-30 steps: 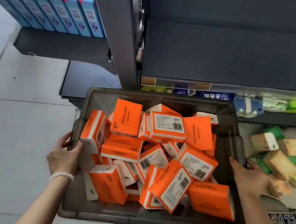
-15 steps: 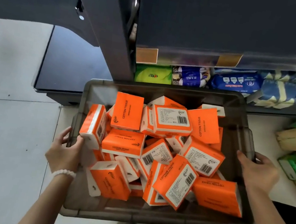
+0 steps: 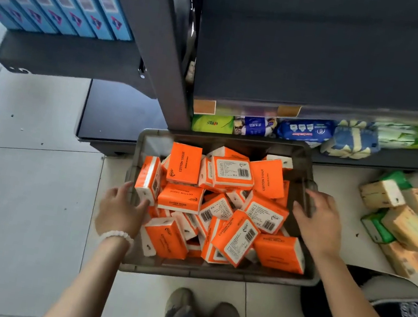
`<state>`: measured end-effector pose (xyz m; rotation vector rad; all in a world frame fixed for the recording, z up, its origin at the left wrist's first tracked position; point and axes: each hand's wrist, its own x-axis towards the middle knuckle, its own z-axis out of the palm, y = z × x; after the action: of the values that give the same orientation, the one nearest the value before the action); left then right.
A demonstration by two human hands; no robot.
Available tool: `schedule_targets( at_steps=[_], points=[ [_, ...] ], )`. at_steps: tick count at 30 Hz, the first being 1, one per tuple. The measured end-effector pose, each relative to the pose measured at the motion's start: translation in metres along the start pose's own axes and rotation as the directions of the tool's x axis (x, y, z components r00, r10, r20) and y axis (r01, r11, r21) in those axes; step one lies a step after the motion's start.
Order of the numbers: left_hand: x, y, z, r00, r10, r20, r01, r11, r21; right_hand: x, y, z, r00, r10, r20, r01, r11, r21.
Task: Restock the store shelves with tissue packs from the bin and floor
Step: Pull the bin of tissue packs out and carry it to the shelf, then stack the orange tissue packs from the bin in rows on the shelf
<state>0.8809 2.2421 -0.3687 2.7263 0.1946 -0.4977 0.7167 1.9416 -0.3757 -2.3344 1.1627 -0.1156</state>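
Many orange tissue packs (image 3: 179, 197) lie piled in a grey bin (image 3: 211, 275) on the floor, just before the lowest shelf (image 3: 394, 157).
Left hand (image 3: 120, 210) is relaxed and open at the bin's left rim, fingers near one pack (contact not clear); right hand (image 3: 318, 222) lies open at the right rim. Green and beige packs (image 3: 407, 228) lie on the floor at the right.

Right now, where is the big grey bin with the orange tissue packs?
In the head view the grey bin sits on the floor at centre, just before the bottom shelf, with the loose tan and green packs to its right.
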Motion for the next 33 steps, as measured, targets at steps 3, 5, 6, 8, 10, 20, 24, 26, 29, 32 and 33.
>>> schedule_targets(
  at_steps=[3, 5, 6, 8, 10, 20, 24, 26, 29, 32, 33],
  points=[
    [-0.033, 0.028, -0.039, 0.994, 0.076, 0.076, -0.078, 0.996, 0.031, -0.018, -0.033, -0.047, 0.995, -0.072, 0.072, 0.075, 0.996, -0.041],
    [-0.059, 0.049, -0.072, 0.987, 0.099, 0.126, -0.106, 0.993, 0.051, -0.034, -0.054, -0.087, 0.986, -0.126, 0.113, 0.135, 0.988, -0.072],
    [-0.072, 0.058, -0.086, 0.983, 0.110, 0.145, -0.121, 0.990, 0.073, -0.040, -0.063, -0.105, 0.979, -0.158, 0.128, 0.170, 0.981, -0.092],
    [-0.103, 0.078, -0.121, 0.976, 0.141, 0.165, -0.160, 0.982, 0.102, -0.055, -0.080, -0.148, 0.967, -0.205, 0.151, 0.225, 0.966, -0.126],
    [-0.135, 0.097, -0.151, 0.969, 0.168, 0.183, -0.194, 0.972, 0.131, -0.070, -0.095, -0.187, 0.955, -0.244, 0.168, 0.270, 0.950, -0.156],
    [-0.270, 0.169, -0.203, 0.956, 0.255, 0.147, -0.273, 0.954, 0.124, -0.107, -0.099, -0.300, 0.868, -0.380, 0.321, 0.453, 0.869, -0.198],
    [-0.321, 0.189, -0.185, 0.973, 0.212, 0.095, -0.224, 0.964, 0.141, -0.100, -0.060, -0.350, 0.828, -0.426, 0.364, 0.515, 0.834, -0.196],
    [-0.346, 0.201, -0.171, 0.983, 0.169, 0.079, -0.175, 0.981, 0.083, -0.094, -0.039, -0.375, 0.800, -0.450, 0.396, 0.555, 0.805, -0.207],
    [-0.378, 0.220, -0.146, 0.984, 0.152, 0.087, -0.153, 0.988, 0.005, -0.083, -0.013, -0.406, 0.753, -0.489, 0.439, 0.615, 0.760, -0.208],
    [-0.398, 0.234, -0.135, 0.992, 0.104, 0.078, -0.103, 0.995, -0.018, -0.074, -0.010, -0.417, 0.700, -0.512, 0.497, 0.670, 0.711, -0.211],
    [-0.402, 0.237, -0.135, 0.994, 0.084, 0.069, -0.083, 0.996, -0.018, -0.071, -0.013, -0.417, 0.681, -0.520, 0.516, 0.690, 0.692, -0.212]
  ],
)
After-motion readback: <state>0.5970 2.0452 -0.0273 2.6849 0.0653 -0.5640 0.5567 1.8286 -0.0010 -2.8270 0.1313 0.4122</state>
